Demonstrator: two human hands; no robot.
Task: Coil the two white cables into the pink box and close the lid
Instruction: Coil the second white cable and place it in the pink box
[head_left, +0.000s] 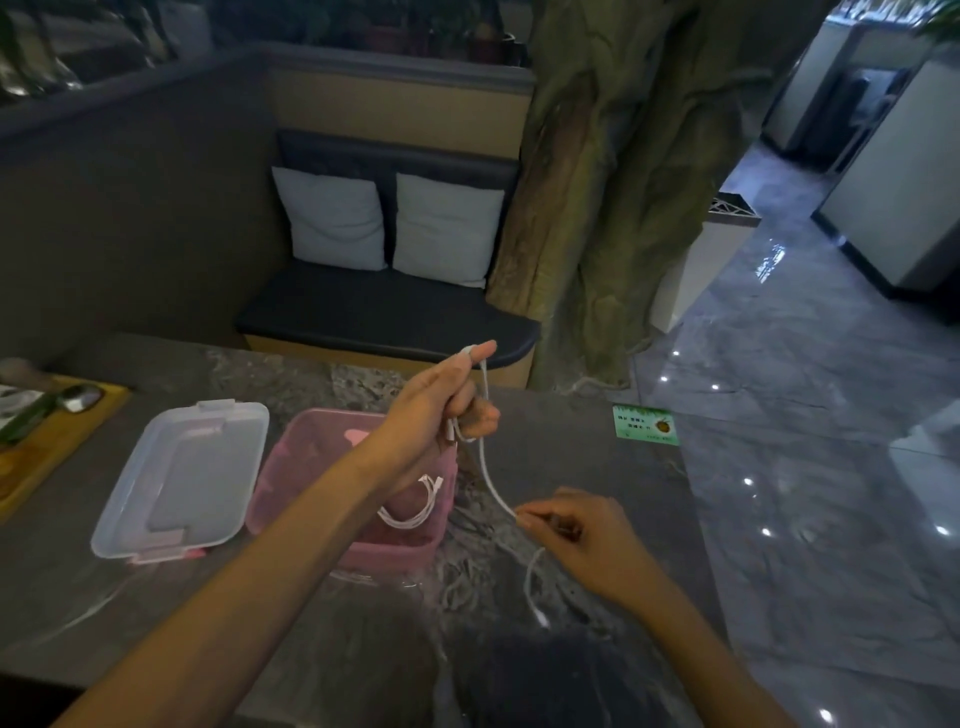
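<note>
Left hand (447, 402), frame centre, fingers curled pinching thin white cable (488, 478); right hand (582, 535) pinches it lower right. Wind small even loops, feed slack, then drop into translucent pink plastic box (291, 467).

Dark grey marbled worktop (218, 613) up front, pretty dim lighting. On its far left edge sits a wooden tray (57, 441) with a spoon (80, 399) on it. Near the right edge there's a small green card (645, 425) lying flat. Behind the worktop is a dark booth seat (384, 317) with two white cushions (332, 218) side by side against the backrest, and a big fake tree trunk (613, 197) just right of it. Glossy tiled floor (810, 415) off to the right.
</note>
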